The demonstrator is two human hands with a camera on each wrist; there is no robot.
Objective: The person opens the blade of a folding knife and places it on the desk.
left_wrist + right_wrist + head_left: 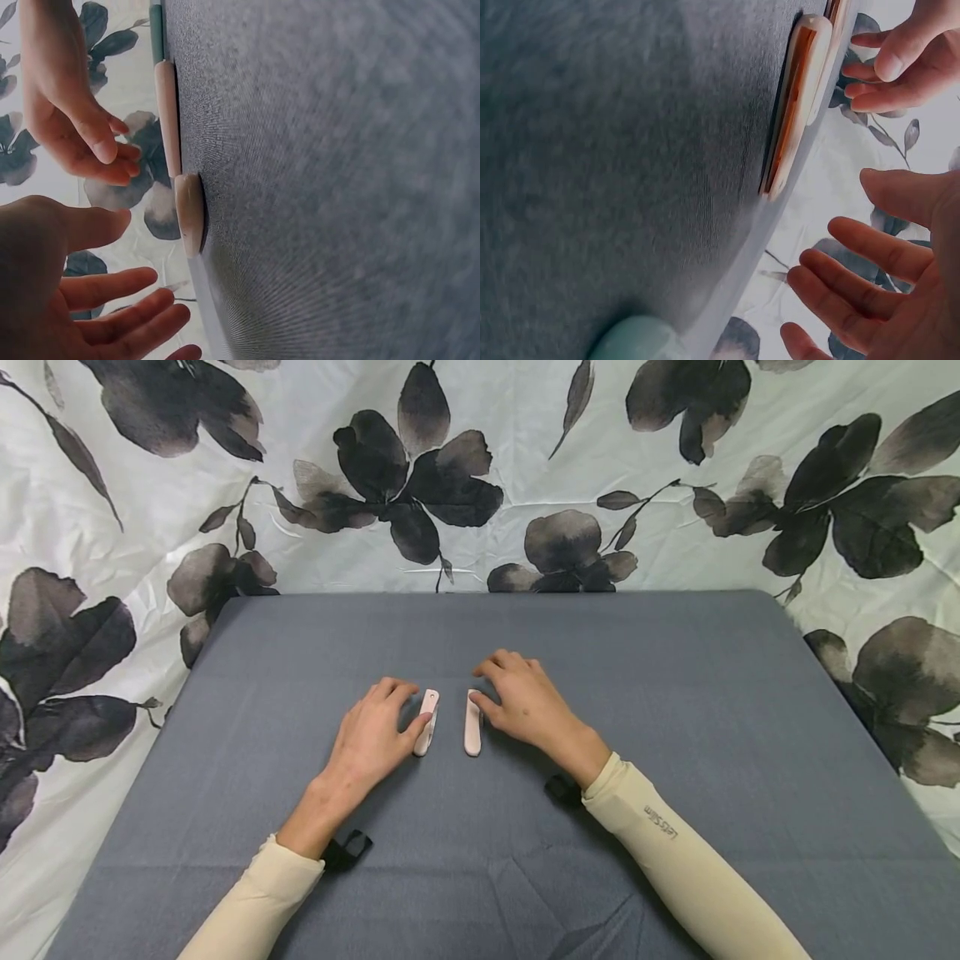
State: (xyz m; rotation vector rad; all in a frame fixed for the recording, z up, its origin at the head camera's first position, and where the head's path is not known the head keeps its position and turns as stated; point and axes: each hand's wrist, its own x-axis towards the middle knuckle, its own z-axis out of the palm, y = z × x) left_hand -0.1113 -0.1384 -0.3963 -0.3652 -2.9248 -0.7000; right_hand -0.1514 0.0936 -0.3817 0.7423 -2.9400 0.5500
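Two slim pale pink pieces with rounded ends lie side by side on the grey cloth. The left pink piece (423, 741) has a small hole at its far end. On the right pink piece (472, 733), an orange-brown strip along one side shows in the right wrist view. My left hand (372, 737) hovers over the left piece, fingers loosely bent, its thumb overlapping it in the head view. My right hand (527, 702) is above the far end of the right piece, thumb and fingers spread. Both wrist views show the hands above the cloth, holding nothing.
A rounded teal object (641, 341) sits on the cloth to the right of the pink pieces, hidden in the head view. The grey-covered table (675, 668) ends in front of a white floral curtain (517, 468). Black wrist cameras are strapped under both wrists.
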